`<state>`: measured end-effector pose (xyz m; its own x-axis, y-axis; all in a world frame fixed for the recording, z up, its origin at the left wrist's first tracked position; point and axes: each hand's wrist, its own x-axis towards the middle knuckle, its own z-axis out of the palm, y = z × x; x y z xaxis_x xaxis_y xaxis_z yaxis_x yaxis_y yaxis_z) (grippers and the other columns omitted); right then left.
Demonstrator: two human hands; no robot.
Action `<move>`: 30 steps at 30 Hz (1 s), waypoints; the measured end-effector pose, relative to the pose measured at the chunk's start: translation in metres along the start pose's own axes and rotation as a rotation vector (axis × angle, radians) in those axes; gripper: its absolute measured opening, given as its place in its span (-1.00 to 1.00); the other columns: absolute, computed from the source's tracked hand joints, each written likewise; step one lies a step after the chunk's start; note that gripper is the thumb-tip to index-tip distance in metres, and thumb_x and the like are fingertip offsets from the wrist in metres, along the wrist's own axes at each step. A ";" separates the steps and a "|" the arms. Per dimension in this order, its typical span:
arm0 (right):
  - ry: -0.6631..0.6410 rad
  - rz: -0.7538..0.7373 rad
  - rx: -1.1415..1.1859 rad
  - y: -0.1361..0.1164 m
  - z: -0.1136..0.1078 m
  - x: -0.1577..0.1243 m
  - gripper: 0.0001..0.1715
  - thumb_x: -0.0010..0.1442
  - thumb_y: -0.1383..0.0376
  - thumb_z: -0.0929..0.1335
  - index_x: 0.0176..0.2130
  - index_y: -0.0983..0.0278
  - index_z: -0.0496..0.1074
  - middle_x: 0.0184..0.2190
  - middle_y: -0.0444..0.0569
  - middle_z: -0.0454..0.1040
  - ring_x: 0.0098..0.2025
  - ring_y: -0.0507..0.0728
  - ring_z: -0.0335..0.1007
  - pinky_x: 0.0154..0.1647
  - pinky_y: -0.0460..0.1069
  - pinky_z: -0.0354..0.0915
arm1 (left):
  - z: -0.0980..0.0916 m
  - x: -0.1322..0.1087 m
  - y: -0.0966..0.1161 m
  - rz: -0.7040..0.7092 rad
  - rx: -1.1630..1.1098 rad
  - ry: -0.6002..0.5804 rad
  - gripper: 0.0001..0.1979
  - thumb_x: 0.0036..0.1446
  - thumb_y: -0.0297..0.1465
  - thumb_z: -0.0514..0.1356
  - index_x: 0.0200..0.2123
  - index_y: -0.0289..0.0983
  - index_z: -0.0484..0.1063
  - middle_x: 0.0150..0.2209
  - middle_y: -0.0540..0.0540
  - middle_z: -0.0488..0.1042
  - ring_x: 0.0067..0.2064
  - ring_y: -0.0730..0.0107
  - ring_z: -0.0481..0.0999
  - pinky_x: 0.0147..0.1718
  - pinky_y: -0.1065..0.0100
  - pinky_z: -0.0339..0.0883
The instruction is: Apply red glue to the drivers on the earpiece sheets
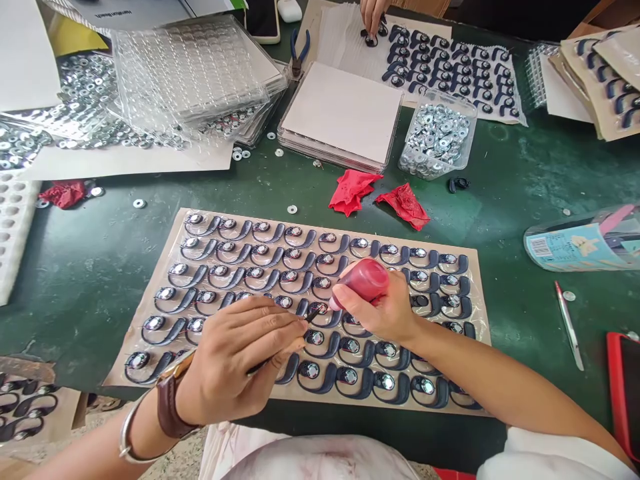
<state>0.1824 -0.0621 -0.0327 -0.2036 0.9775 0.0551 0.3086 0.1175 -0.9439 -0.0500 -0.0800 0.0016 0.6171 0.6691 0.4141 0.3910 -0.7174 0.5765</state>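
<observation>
Across the green table (215, 193) lies my cardboard sheet (161, 268), bearing rows of dark curved parts (289, 276). My right hand (387, 312) clasps a red squeeze bottle (369, 279), nozzle angled down; my left hand (243, 357) pinches a thin dark-tipped tool (313, 316). I judge I'm working on 1 curved part (319, 307), directly between both tips; next calls for a steady, light dab, though whether the tool touches it, I can't tell.

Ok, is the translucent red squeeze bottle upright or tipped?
Tipped: the right hand holds the bottle with its rounded base raised and pale nozzle angled down toward the dark curved pieces.
</observation>
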 end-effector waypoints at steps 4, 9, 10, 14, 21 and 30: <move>0.001 -0.028 0.003 0.002 0.003 -0.001 -0.73 0.14 0.10 0.43 -0.32 0.27 0.50 -0.55 -0.07 0.52 -0.48 0.11 0.48 -0.38 0.01 0.45 | -0.001 0.003 -0.005 -0.093 -0.067 0.023 -0.79 0.12 -0.61 0.21 -0.16 -0.32 0.48 -0.29 -0.05 0.61 -0.30 0.44 0.57 -0.22 0.33 0.45; 0.009 -0.093 0.028 0.003 0.007 -0.001 -0.71 0.10 0.12 0.46 -0.31 0.30 0.49 -0.52 -0.04 0.53 -0.48 0.11 0.48 -0.40 0.02 0.44 | -0.002 0.003 -0.007 -0.132 -0.093 0.032 -0.80 0.12 -0.61 0.23 -0.18 -0.31 0.49 -0.30 -0.04 0.61 -0.31 0.44 0.55 -0.25 0.34 0.43; 0.016 -0.120 0.028 0.002 0.006 -0.001 -0.72 0.08 0.14 0.48 -0.33 0.30 0.49 -0.50 -0.04 0.53 -0.47 0.11 0.48 -0.40 0.02 0.44 | -0.001 0.002 -0.007 -0.132 -0.092 0.036 -0.81 0.12 -0.60 0.23 -0.18 -0.31 0.49 -0.30 -0.03 0.61 -0.31 0.44 0.56 -0.24 0.33 0.43; -0.043 -0.103 0.110 -0.014 -0.012 0.006 -0.73 0.08 0.12 0.49 -0.35 0.26 0.47 -0.46 -0.07 0.54 -0.45 0.08 0.47 -0.39 -0.01 0.42 | 0.001 -0.002 -0.005 -0.094 -0.063 0.059 -0.80 0.12 -0.60 0.23 -0.17 -0.32 0.49 -0.30 -0.05 0.61 -0.30 0.42 0.57 -0.23 0.32 0.43; -0.374 0.033 0.278 -0.022 -0.059 0.022 -0.54 0.13 -0.08 0.40 -0.34 0.27 0.46 -0.43 -0.06 0.57 -0.45 0.05 0.48 -0.44 -0.07 0.42 | 0.009 -0.010 -0.001 0.021 0.017 0.101 -0.78 0.12 -0.59 0.23 -0.14 -0.33 0.48 -0.28 -0.05 0.62 -0.28 0.42 0.60 -0.18 0.31 0.46; 0.038 0.057 0.300 -0.015 0.005 -0.029 -0.83 0.16 0.19 0.44 -0.34 0.23 0.43 -0.54 -0.13 0.51 -0.49 0.07 0.50 -0.39 -0.01 0.48 | 0.005 -0.040 0.029 0.261 0.273 0.003 -0.79 0.23 -0.53 0.12 -0.14 -0.46 0.52 -0.18 -0.18 0.61 -0.06 0.27 0.58 0.06 0.24 0.40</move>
<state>0.1794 -0.0928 -0.0217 -0.1574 0.9875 0.0060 0.0294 0.0107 -0.9995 -0.0598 -0.1291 -0.0020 0.7182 0.4574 0.5243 0.3891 -0.8887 0.2423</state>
